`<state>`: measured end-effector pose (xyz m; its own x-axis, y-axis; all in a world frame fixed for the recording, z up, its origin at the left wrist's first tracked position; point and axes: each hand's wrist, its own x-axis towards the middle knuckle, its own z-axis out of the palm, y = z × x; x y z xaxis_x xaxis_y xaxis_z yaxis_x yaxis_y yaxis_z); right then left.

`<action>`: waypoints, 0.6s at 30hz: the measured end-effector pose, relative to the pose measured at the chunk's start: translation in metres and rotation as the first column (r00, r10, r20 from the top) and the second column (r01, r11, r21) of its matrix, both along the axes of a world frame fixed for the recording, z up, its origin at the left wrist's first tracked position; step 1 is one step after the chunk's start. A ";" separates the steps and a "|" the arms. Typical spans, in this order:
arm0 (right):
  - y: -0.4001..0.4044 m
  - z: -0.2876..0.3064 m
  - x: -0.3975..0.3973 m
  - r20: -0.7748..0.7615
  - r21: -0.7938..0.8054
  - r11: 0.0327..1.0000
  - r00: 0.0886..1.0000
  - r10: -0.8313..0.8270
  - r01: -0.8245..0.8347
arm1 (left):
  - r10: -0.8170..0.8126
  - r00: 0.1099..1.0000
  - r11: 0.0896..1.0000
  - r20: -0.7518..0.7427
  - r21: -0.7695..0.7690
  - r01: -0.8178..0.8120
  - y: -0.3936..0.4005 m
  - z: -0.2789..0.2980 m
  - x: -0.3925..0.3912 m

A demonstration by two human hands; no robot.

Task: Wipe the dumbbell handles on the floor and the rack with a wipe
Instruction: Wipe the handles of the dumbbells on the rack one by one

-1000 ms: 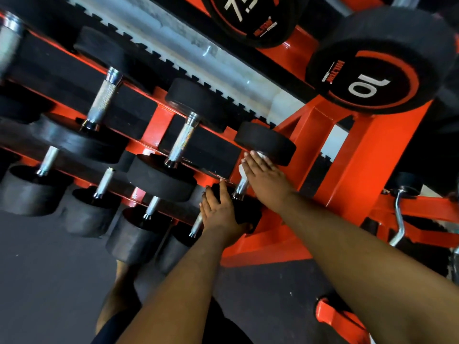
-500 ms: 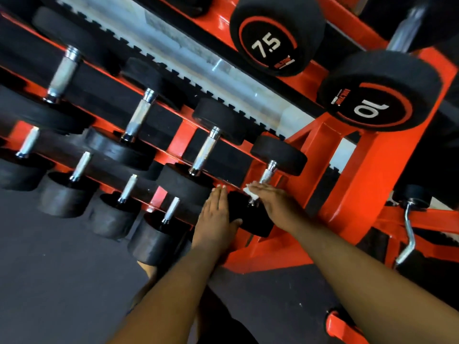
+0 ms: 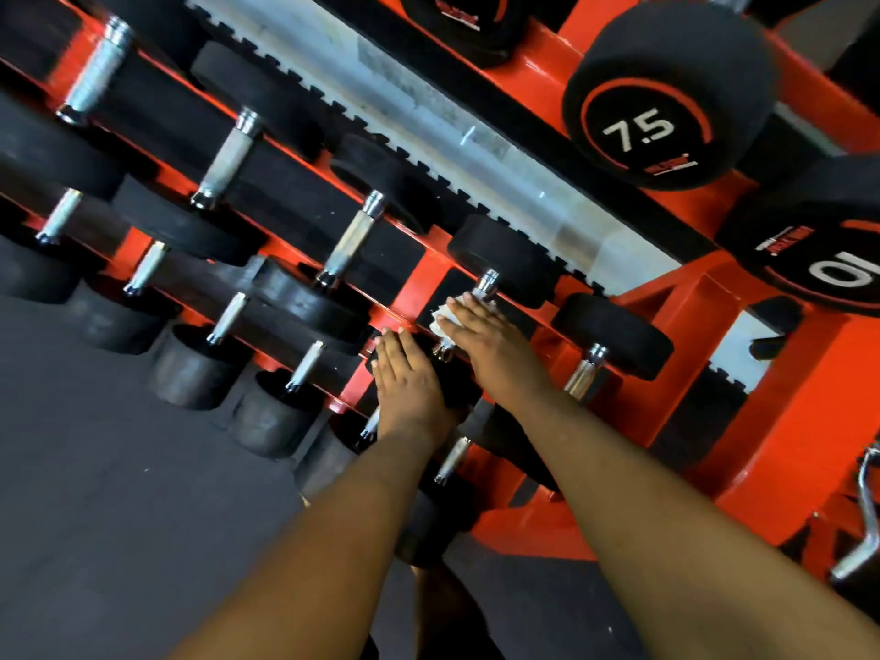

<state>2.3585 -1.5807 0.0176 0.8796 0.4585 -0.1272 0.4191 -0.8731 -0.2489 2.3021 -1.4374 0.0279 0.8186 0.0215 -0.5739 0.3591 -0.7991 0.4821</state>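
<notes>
1. An orange steel dumbbell rack (image 3: 781, 388) stands on a dark rubber floor (image 3: 119, 516), its lower tiers filled with black round-headed dumbbells with knurled chrome handles.
2. The person's right hand (image 3: 481, 340) lies over the chrome handle (image 3: 485, 284) of one dumbbell on the middle tier, second from the rack's right end; only the handle's top collar and a small bit near its lower end show past the hand.
3. A small crumpled white wipe (image 3: 440, 319) sits under the right hand's fingers (image 3: 459, 312), pressed against that handle. The fingers look extended and close together over it; I cannot tell whether they curl round the bar beneath.
4. The left hand (image 3: 409, 378) rests flat on the black rubber head (image 3: 457, 385) at the near end of the same dumbbell, fingers straight and together, thumb tucked at its side.
5. Just right of it, the neighbouring dumbbell's chrome handle (image 3: 583, 371) is bare.
6. On the upper tier sit larger black dumbbells marked 7.5 (image 3: 666, 95) and 10 (image 3: 819, 245).
7. A curved chrome bar (image 3: 864, 526) shows at the far right edge.
</notes>
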 end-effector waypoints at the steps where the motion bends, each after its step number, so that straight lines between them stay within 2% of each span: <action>1: 0.001 -0.005 0.006 -0.045 -0.069 0.995 0.997 0.071 -0.074 | 0.008 1.000 1.000 -0.011 0.011 -0.008 -0.002 0.001 0.002; 2: -0.001 -0.011 0.008 -0.109 -0.147 0.969 0.977 0.186 -0.200 | 0.017 1.000 1.000 -0.022 0.015 -0.017 -0.003 0.001 0.003; 4: -0.009 -0.020 0.007 -0.193 -0.292 0.855 0.902 0.386 -0.428 | 0.024 0.998 1.000 -0.056 0.009 -0.024 -0.003 0.003 0.005; 5: -0.017 -0.022 0.009 -0.157 -0.337 0.822 0.888 0.431 -0.459 | 0.020 0.997 1.000 -0.072 0.008 -0.019 -0.004 0.004 0.006; 6: -0.025 -0.023 0.014 -0.097 -0.374 0.824 0.902 0.421 -0.425 | 0.014 0.996 1.000 -0.084 0.014 -0.013 -0.004 0.006 0.007; 8: -0.038 -0.024 0.023 0.043 -0.413 0.878 0.958 0.282 -0.240 | 0.008 0.993 1.000 -0.118 0.021 -0.006 -0.004 0.009 0.009; 9: -0.038 -0.023 0.024 0.065 -0.404 0.899 0.975 0.212 -0.168 | 0.005 0.991 1.000 -0.135 0.014 -0.003 -0.004 0.011 0.011; 10: -0.035 -0.025 0.020 0.062 -0.387 0.907 0.977 0.203 -0.164 | -0.004 0.988 1.000 -0.153 0.007 0.005 -0.003 0.012 0.014; 11: -0.032 -0.030 0.012 0.037 -0.355 0.906 0.964 0.262 -0.232 | -0.013 0.986 1.000 -0.168 -0.002 0.013 -0.001 0.013 0.015; 13: -0.027 -0.032 0.003 -0.071 -0.312 0.835 0.888 0.455 -0.453 | -0.025 0.983 1.000 -0.183 -0.012 0.023 0.002 0.012 0.017; 14: -0.028 -0.031 0.007 -0.086 -0.316 0.805 0.860 0.503 -0.502 | -0.026 0.983 1.000 -0.180 -0.008 0.024 0.002 0.012 0.016; 15: -0.032 -0.029 0.014 -0.060 -0.336 0.815 0.874 0.481 -0.472 | -0.031 0.985 0.999 -0.172 0.000 0.032 0.002 0.012 0.015; 18: -0.041 -0.024 0.025 0.046 -0.359 0.911 0.971 0.235 -0.203 | -0.032 0.987 0.999 -0.160 0.019 0.035 0.000 0.012 0.012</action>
<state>2.3838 -1.6215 -0.0065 0.7771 0.5808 -0.2424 0.6156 -0.7815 0.1012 2.3144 -1.4373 0.0396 0.7170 0.0099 -0.6970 0.4030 -0.8217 0.4029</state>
